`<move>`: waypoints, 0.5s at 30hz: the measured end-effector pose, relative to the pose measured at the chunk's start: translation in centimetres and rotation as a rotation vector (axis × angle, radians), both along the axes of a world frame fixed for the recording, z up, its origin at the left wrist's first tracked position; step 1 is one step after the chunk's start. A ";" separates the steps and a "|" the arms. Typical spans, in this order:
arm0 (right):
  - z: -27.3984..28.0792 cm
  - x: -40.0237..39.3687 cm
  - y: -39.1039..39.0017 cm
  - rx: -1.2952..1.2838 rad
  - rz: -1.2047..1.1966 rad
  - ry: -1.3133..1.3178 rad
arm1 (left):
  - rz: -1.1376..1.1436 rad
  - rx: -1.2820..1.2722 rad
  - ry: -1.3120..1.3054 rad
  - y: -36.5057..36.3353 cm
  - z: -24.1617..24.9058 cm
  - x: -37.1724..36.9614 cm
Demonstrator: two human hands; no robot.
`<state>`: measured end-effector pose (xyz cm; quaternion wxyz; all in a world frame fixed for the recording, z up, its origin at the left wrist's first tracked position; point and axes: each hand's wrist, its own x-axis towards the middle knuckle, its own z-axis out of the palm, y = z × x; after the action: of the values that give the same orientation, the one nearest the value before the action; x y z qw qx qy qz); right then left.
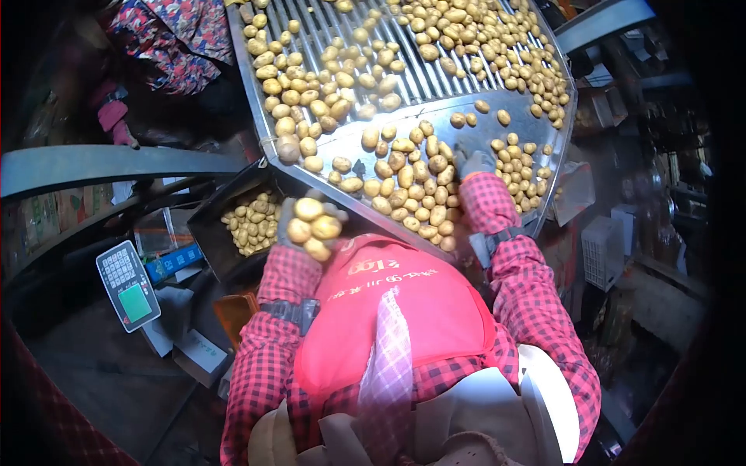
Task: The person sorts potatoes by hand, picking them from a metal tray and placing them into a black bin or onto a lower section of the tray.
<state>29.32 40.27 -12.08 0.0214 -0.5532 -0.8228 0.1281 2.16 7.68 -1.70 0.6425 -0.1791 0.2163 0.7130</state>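
Note:
Several potatoes [315,225] rest in my left hand [289,221], which wears a grey glove and is held beside the metal table's near edge, to the right of a dark bin [214,252] with potatoes in it. My right hand [475,161], also gloved in grey, is on the metal table [353,144] between a middle pile of potatoes [412,182] and a smaller pile [517,167] on the right. Its fingers are partly blurred, and I cannot make out whether they hold anything.
Metal rollers [342,39] carrying many potatoes lie beyond the flat plate. A scale display [128,286] stands at the left, near a curved metal rail [116,171]. Another person's pink-gloved hand [116,124] is at the upper left. A white crate [602,252] sits at the right.

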 end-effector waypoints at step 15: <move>9.3 -16.7 -4.7 -0.234 0.752 -0.162 | 0.249 -0.259 0.046 -6.5 -9.0 -2.7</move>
<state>12.61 35.59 -2.80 -0.1552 -0.2205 -0.9468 0.1756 -0.52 1.17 -10.75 0.5157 -0.2693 0.2970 0.7572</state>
